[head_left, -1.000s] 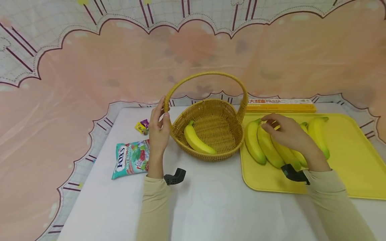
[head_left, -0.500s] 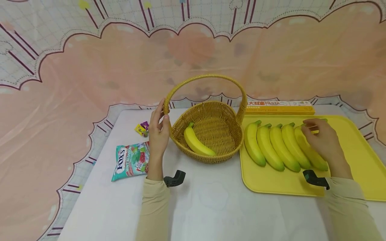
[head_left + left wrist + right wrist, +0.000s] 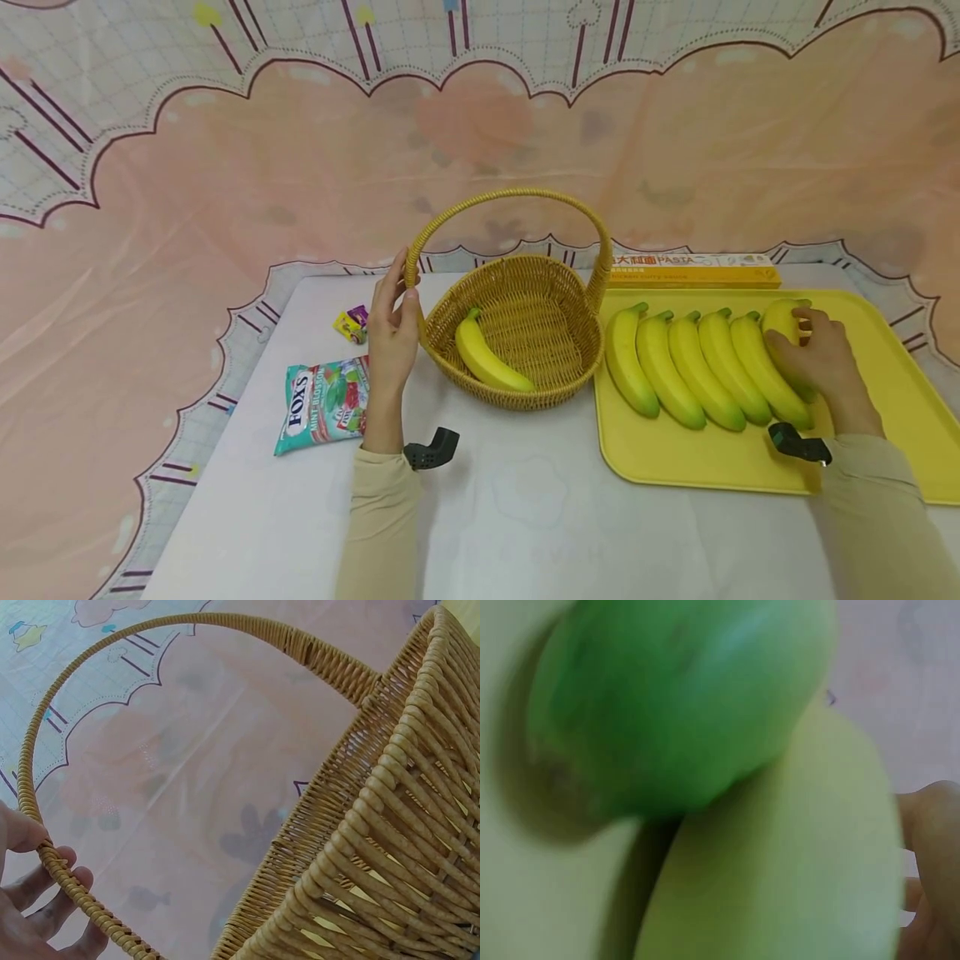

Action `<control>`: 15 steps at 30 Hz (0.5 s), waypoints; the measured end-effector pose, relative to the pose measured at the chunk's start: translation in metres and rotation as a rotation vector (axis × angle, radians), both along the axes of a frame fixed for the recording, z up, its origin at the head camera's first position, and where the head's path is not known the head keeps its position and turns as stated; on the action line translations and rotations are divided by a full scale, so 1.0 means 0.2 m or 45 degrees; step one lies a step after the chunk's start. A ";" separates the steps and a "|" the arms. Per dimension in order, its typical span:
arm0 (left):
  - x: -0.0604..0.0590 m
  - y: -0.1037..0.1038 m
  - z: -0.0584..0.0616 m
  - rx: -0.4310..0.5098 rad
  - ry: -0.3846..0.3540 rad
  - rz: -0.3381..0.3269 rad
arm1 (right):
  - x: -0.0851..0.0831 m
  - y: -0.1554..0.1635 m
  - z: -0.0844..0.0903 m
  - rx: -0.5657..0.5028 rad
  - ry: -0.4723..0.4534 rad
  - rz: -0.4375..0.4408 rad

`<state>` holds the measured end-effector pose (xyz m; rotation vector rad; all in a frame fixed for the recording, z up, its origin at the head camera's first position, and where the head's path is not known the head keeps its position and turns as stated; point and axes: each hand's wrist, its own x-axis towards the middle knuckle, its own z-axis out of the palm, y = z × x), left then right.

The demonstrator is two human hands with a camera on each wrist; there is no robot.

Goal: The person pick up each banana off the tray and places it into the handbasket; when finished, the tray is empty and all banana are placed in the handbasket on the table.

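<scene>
My left hand [image 3: 392, 333] holds the left side of the woven basket's [image 3: 525, 402] arched handle [image 3: 82, 896], thumb on one side and fingertips on the other. Inside the basket lies one banana [image 3: 487, 358]. At the right, my right hand [image 3: 832, 362] grips the rightmost banana [image 3: 780, 321] on the yellow tray [image 3: 697, 458], its thumb along the left side and fingers over the right. Several more bananas [image 3: 686, 367] lie in a slanted row left of it. Close up in the right wrist view, a green banana tip [image 3: 682, 712] overlaps a yellow banana [image 3: 780, 885] beside the fingers.
Left of the basket lie a teal candy bag [image 3: 324, 404], partly behind the left wrist, and small wrapped candies [image 3: 352, 323]. A pasta box [image 3: 693, 272] lies along the tray's back edge. Behind the white table [image 3: 525, 517] hangs a patterned pink cloth [image 3: 300, 183].
My right hand has moved right across the row of bananas and taken hold of the rightmost one. The left hand stays on the basket handle.
</scene>
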<state>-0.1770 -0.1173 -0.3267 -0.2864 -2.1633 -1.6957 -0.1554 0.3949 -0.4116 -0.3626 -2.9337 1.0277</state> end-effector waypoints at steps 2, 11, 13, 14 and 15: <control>0.00 0.00 0.00 0.000 -0.002 0.001 | -0.01 0.02 -0.01 -0.015 -0.041 0.008; 0.00 0.00 -0.01 0.004 0.001 -0.005 | 0.05 -0.03 0.07 -0.088 -0.023 -0.015; 0.00 -0.01 -0.01 0.003 0.012 -0.010 | 0.07 -0.06 0.10 -0.110 -0.010 -0.008; 0.00 0.00 -0.01 0.001 0.020 -0.013 | 0.08 -0.08 0.11 -0.115 -0.001 -0.002; 0.00 0.00 -0.01 -0.002 0.029 -0.015 | 0.09 -0.10 0.13 -0.116 0.015 0.007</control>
